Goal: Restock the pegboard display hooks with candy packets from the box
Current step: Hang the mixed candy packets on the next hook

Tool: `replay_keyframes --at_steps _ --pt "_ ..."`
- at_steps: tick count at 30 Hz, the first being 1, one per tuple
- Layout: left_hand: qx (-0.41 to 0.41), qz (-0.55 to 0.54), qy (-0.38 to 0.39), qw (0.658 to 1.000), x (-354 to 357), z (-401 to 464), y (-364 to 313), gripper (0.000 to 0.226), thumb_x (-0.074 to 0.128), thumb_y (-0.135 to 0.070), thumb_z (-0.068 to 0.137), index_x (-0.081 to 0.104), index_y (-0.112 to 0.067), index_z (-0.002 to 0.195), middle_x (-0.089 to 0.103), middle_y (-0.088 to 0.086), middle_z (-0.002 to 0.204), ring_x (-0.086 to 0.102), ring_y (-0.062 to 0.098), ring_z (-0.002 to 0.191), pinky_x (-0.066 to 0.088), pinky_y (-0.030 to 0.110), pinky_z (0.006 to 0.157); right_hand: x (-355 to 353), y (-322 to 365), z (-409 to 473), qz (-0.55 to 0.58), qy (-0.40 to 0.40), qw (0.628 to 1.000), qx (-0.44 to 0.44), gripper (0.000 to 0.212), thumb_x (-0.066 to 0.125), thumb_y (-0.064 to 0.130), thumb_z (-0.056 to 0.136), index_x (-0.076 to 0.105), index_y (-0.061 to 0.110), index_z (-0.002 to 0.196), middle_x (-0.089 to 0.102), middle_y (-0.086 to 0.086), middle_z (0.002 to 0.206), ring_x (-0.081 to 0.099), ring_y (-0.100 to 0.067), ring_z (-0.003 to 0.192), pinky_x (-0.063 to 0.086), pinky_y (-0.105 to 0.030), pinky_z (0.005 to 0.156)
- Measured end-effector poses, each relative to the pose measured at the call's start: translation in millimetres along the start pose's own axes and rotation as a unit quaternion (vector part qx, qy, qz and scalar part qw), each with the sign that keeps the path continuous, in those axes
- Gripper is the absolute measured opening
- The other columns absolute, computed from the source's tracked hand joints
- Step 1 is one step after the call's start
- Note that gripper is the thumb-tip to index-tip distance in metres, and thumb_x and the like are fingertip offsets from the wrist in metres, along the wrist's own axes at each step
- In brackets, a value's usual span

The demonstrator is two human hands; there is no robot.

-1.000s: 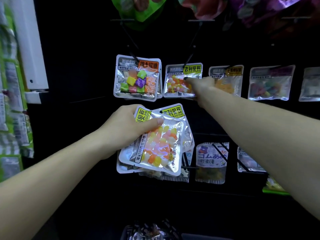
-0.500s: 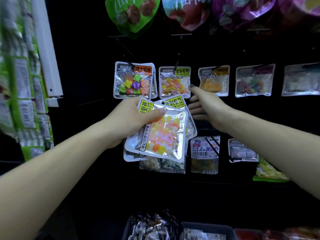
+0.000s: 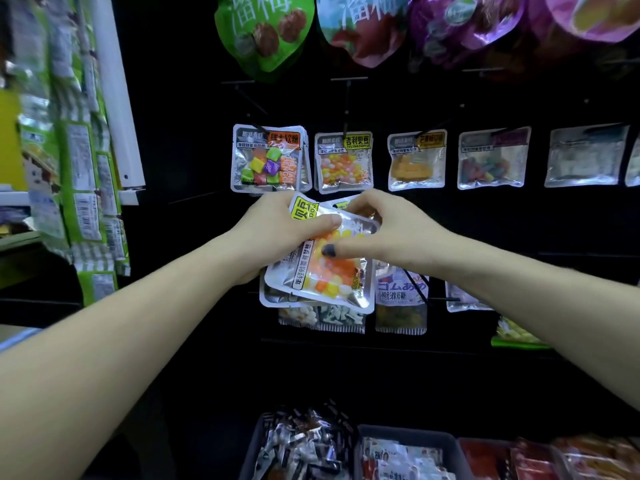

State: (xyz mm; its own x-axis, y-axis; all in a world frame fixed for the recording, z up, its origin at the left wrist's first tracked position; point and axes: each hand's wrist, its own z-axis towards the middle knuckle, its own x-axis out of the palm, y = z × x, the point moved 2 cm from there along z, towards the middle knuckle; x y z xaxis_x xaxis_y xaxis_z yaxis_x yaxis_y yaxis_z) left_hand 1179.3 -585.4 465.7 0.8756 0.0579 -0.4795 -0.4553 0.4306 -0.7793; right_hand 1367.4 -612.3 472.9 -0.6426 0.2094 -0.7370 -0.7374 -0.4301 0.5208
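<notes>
Both hands point(image 3: 277, 230) point(image 3: 391, 230) grip packets point(image 3: 325, 271) — hung jellybean pkt point(image 3: 344, 163) just above.

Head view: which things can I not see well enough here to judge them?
- Held packets: the count is hidden; they overlap, and the left hand and right hand cover them.
- Lower hanging packets: partly covered by the held packets and the right arm.
- Box: cut off by the bottom edge.
- Green packets at left: blurred, labels unreadable.
- Top bags: cut off by the top edge.
</notes>
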Motion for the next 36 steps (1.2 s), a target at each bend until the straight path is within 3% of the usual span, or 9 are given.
replay_keyframes --at_steps 4,7,10,14,18,22,24,29,36 --pt "0.015 0.011 0.016 1.000 3 -2 -4 0.032 0.080 -0.056 0.085 0.080 -0.025 0.093 0.077 -0.007 0.080 0.070 0.018 0.070 0.055 0.031 0.072 -4 3 1 0.060 0.035 0.997 0.040 0.058 0.093 0.039 0.070 0.051 0.013 0.101 0.056 -0.001 0.088 0.053 -0.016 0.070 0.041 -0.027 0.061" --pt "0.008 0.027 0.009 1.000 -1 -1 -1 0.086 0.081 -0.080 0.063 0.072 -0.023 0.127 0.076 -0.004 0.118 0.072 0.018 0.107 0.056 0.042 0.101 -9 -2 0 0.159 0.088 0.981 0.060 0.038 0.090 0.018 0.077 0.058 0.008 0.095 0.071 -0.009 0.081 0.067 -0.024 0.069 0.054 -0.029 0.054" --pt "-0.003 0.021 0.007 1.000 -7 1 8 0.125 0.075 -0.097 0.034 0.066 -0.024 0.135 0.073 0.003 0.129 0.071 0.026 0.115 0.055 0.049 0.104 -15 -10 -2 0.230 0.079 0.966 0.091 0.030 0.086 0.010 0.080 0.058 0.011 0.088 0.077 -0.007 0.079 0.073 -0.027 0.068 0.057 -0.030 0.053" --pt "-0.012 0.000 -0.020 1.000 -11 -2 1 0.093 0.083 -0.063 0.076 0.053 -0.016 0.150 0.062 0.008 0.144 0.067 0.030 0.119 0.054 0.051 0.105 -20 -21 8 0.288 0.054 0.946 0.138 0.015 0.078 0.007 0.088 0.065 0.008 0.095 0.079 -0.010 0.086 0.074 -0.025 0.077 0.060 -0.028 0.058" --pt "-0.012 -0.020 -0.047 0.999 -16 6 3 0.099 0.083 -0.060 0.073 0.049 -0.012 0.153 0.064 0.013 0.143 0.065 0.033 0.125 0.051 0.049 0.110 -28 -19 24 0.313 0.010 0.941 0.126 0.014 0.072 0.001 0.092 0.062 0.012 0.090 0.079 -0.009 0.087 0.076 -0.020 0.073 0.059 -0.030 0.061" --pt "-0.018 -0.057 -0.068 0.996 -30 13 12 0.076 0.085 -0.040 0.084 0.055 -0.007 0.146 0.077 -0.007 0.077 0.067 0.005 0.063 0.053 0.026 0.072 -41 -17 39 0.365 -0.074 0.920 0.118 0.024 0.073 0.001 0.090 0.055 0.016 0.085 0.078 -0.010 0.099 0.078 -0.020 0.077 0.059 -0.029 0.058" --pt "-0.025 -0.056 -0.087 0.994 -35 14 18 0.076 0.084 -0.037 0.087 0.052 -0.006 0.149 0.075 -0.007 0.069 0.061 0.002 0.051 0.048 0.023 0.066 -44 -14 44 0.397 -0.111 0.905 0.107 0.027 0.074 0.003 0.090 0.053 0.017 0.083 0.078 -0.008 0.101 0.079 -0.023 0.084 0.061 -0.030 0.060" --pt "-0.020 -0.056 -0.101 0.993 -40 14 27 0.080 0.088 -0.055 0.076 0.064 -0.010 0.137 0.075 0.013 0.118 0.068 0.017 0.076 0.055 0.034 0.082 -36 -8 52 0.426 -0.152 0.889 0.078 0.024 0.076 0.006 0.089 0.054 0.015 0.089 0.077 -0.007 0.104 0.077 -0.026 0.086 0.064 -0.040 0.076" --pt "-0.017 -0.036 -0.111 0.993 -39 17 28 0.077 0.087 -0.053 0.080 0.063 -0.010 0.140 0.067 0.023 0.134 0.070 0.040 0.111 0.056 0.049 0.101 -18 0 68 0.467 -0.213 0.851 0.113 0.026 0.074 0.013 0.094 0.048 0.014 0.095 0.068 -0.011 0.122 0.067 -0.033 0.116 0.062 -0.043 0.082"
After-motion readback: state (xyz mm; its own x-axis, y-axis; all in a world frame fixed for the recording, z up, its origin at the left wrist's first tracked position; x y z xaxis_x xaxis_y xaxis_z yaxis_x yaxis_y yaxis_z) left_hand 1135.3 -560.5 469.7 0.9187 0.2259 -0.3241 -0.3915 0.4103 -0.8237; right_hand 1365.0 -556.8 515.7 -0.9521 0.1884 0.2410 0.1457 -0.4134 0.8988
